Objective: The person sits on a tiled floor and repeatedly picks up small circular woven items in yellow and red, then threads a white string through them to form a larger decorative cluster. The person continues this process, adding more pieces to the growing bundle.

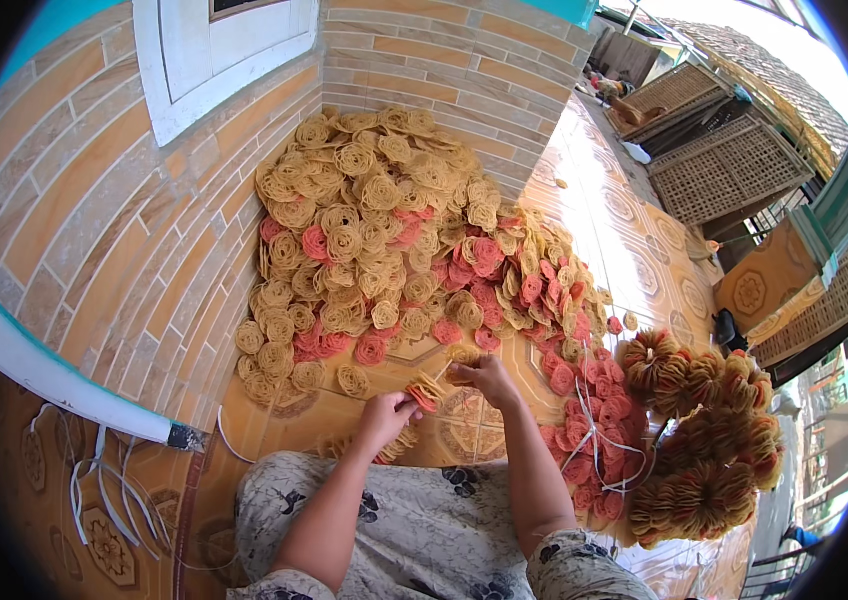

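My left hand is closed on a small stack of coiled, lacy crackers, yellowish with some red ones. To its right, my right hand pinches a single yellowish coiled cracker close to that stack. More crackers standing on edge show below my left hand, partly hidden by it. Ahead of both hands lies a large heap of loose crackers, mostly yellowish with red ones mixed in. A spread of red crackers lies to my right, with white string across it.
Thick strung bundles of crackers lie at the right. White strips hang at the left beside a white and teal edge. A brick-patterned wall backs the heap. Woven panels stand at the far right.
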Tool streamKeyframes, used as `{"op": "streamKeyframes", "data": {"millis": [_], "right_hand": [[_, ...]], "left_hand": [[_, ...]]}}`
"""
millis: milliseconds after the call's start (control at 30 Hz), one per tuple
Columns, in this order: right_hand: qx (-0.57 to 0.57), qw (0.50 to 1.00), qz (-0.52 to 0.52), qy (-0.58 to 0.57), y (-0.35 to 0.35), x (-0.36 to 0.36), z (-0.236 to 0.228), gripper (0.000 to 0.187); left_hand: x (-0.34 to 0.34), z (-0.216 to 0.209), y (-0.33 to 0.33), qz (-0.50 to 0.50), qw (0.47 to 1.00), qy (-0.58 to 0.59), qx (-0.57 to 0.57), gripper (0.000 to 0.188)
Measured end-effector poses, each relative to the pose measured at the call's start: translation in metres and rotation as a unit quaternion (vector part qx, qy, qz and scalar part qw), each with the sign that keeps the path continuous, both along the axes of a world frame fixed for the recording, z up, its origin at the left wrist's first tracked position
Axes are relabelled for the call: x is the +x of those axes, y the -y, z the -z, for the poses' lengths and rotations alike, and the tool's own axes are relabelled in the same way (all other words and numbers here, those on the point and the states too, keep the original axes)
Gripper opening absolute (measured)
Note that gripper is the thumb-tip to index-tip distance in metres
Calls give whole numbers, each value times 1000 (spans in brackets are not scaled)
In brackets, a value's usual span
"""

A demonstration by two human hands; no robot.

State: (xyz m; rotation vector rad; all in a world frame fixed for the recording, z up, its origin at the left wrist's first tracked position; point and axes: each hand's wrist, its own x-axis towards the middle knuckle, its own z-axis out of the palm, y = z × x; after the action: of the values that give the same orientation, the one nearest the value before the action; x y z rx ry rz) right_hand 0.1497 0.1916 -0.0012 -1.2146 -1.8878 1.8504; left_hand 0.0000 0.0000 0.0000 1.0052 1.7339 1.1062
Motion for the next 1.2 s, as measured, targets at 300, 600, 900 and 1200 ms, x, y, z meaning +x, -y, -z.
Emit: {"op": "streamKeyframes", "data": {"millis": [300,600,900,1200], "right_hand": [[175,982,-52,50,20,-6,-24,29],[288,955,-36,58,24,-13,-32,22],[338,936,-92,31,24,-15,-28,28],[178,978,6,-110,17,-11,-44,50]], "left_hand": [[6,4,5,-6,1000,9,1,23],[4,3,2,8,987,161,-7,19],[2,10,0,-4,982,191,3,18],[-4,3,0,-12,998,61,1,18]]}}
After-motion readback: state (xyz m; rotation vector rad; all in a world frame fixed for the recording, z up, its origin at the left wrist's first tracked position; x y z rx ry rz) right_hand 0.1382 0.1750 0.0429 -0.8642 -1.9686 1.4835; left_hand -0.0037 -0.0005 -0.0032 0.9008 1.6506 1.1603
